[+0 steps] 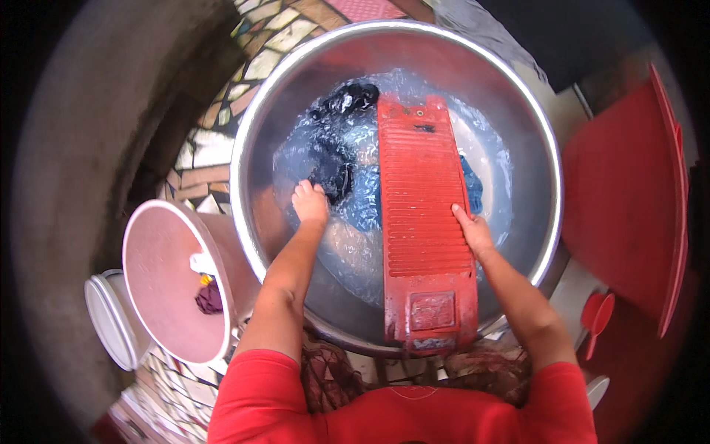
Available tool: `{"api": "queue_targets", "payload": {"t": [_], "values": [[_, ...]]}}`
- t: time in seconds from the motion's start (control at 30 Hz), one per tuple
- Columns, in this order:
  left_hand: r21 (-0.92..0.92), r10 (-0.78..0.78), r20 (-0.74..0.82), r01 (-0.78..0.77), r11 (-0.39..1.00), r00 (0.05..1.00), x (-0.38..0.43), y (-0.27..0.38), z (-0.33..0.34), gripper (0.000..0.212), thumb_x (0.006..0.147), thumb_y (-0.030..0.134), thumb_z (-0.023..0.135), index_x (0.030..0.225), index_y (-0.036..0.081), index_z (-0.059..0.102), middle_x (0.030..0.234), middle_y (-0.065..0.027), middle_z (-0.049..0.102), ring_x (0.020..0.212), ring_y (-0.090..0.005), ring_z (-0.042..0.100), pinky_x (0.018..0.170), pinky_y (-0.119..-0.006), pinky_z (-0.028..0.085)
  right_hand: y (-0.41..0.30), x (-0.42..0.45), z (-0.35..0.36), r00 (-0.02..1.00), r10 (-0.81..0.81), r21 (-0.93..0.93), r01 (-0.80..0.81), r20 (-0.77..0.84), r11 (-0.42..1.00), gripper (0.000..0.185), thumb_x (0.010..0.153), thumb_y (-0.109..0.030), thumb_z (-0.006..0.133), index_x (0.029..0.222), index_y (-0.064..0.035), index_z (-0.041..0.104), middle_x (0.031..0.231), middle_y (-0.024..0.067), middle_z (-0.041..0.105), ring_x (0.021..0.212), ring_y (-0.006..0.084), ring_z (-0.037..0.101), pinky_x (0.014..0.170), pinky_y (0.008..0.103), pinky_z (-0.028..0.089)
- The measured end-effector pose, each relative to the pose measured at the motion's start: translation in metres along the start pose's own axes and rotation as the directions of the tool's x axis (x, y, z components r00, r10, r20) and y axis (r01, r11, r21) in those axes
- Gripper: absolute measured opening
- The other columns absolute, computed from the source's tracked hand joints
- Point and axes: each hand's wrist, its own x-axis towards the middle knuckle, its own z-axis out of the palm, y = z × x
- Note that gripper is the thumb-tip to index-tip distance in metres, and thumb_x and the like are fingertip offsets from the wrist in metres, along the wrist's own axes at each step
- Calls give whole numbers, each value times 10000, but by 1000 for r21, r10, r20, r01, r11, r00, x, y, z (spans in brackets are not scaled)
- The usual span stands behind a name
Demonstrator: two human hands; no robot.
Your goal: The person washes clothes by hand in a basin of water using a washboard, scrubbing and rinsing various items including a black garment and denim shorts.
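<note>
A large round metal basin point(259, 244) holds water with a dark cloth point(331, 169) and a blue cloth point(363, 194) in it. Across the near rim leans a red ribbed plastic washboard point(424, 200), its far end in the water. My right hand point(476, 230) grips the washboard's right edge, thumb on its face and fingers hidden beneath. At the near edge of the dark cloth is my left hand point(310, 201), knuckles up and fingers curled. Whether it holds the cloth cannot be told. More blue cloth shows right of the board.
A pink bucket point(136, 299) with small cloths inside stands at the left, beside a white lidded container point(111, 322). To the right are a big red plastic tub point(621, 205) and a red dipper point(600, 316). The floor point(208, 150) is of broken tile.
</note>
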Motion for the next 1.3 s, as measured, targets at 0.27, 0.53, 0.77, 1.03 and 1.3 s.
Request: {"api": "queue_targets", "payload": {"t": [0.27, 0.53, 0.77, 1.03, 1.3], "values": [[-178, 165, 582, -73, 981, 796, -44, 36, -18, 371, 871, 238, 481, 1167, 70, 630, 1242, -136, 577, 1176, -272, 541, 963, -426, 430, 12, 15, 0, 999, -40, 74, 41, -9, 996, 566, 807, -463, 684, 1059, 42, 635, 901, 117, 674, 814, 175, 624, 776, 303, 487], [-751, -107, 1, 72, 657, 994, -1, 20, -187, 250, 709, 45, 573, 959, 39, 585, 975, -223, 565, 959, -424, 569, 858, -453, 466, -65, -5, 29, 884, -467, 11, 467, 18, 884, 533, 883, -345, 617, 1278, -22, 463, 1015, 106, 615, 875, 192, 596, 766, 331, 500], [-905, 66, -421, -424, 38, 905, -44, 72, -292, 227, 670, 11, 600, 892, 4, 551, 867, -190, 536, 853, -386, 547, 762, -406, 455, -150, -42, 96, 635, -471, 611, -3, 612, 791, 415, 956, -337, 478, 1293, -96, 463, 1125, 108, 579, 1004, 222, 580, 875, 384, 491], [-766, 154, -156, -21, -642, 976, -26, 24, -301, 315, 767, 9, 585, 1073, 8, 507, 1005, -89, 580, 952, -196, 573, 864, -321, 462, -173, -17, 142, 551, -648, 841, -218, 526, 496, 401, 965, -291, 450, 1296, -65, 473, 1206, 110, 571, 1088, 232, 564, 960, 386, 461], [-314, 472, 430, 618, -721, 769, 8, 22, -193, 894, 790, 801, 343, 1389, 140, 399, 1409, -155, 400, 1287, -398, 378, 976, -671, 286, -200, -45, 159, 853, -432, 302, 345, 295, 889, 353, 842, -66, 466, 1169, 39, 549, 1058, 106, 633, 941, 246, 620, 856, 364, 498]]}}
